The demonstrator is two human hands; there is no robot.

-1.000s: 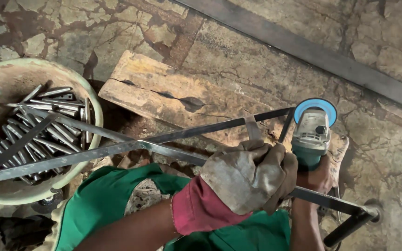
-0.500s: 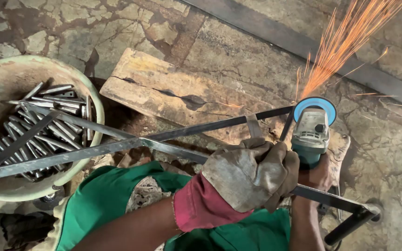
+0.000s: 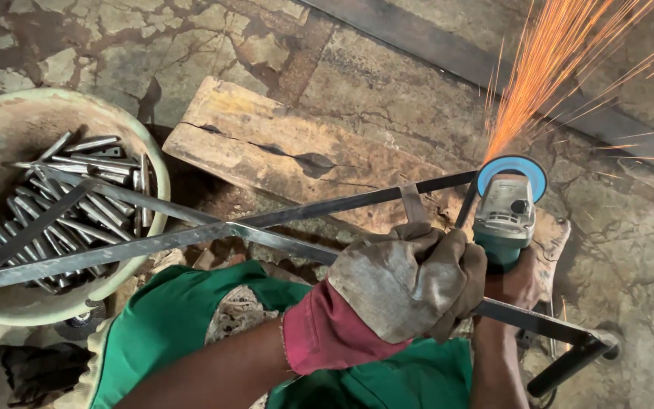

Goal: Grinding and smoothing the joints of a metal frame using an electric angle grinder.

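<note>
Cracked, stained concrete floor [image 3: 281,45]

A worn wooden plank [image 3: 297,163] and a pale round basin [image 3: 141,136] rest on it.

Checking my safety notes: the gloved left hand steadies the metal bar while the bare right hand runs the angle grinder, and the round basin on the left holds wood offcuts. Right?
One error: in the head view the basin holds short metal pieces, not wood. The rest stands.

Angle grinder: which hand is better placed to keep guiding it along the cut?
Right. The right hand grips the angle grinder at the sparks; the gloved left hand pins the metal frame.
</note>
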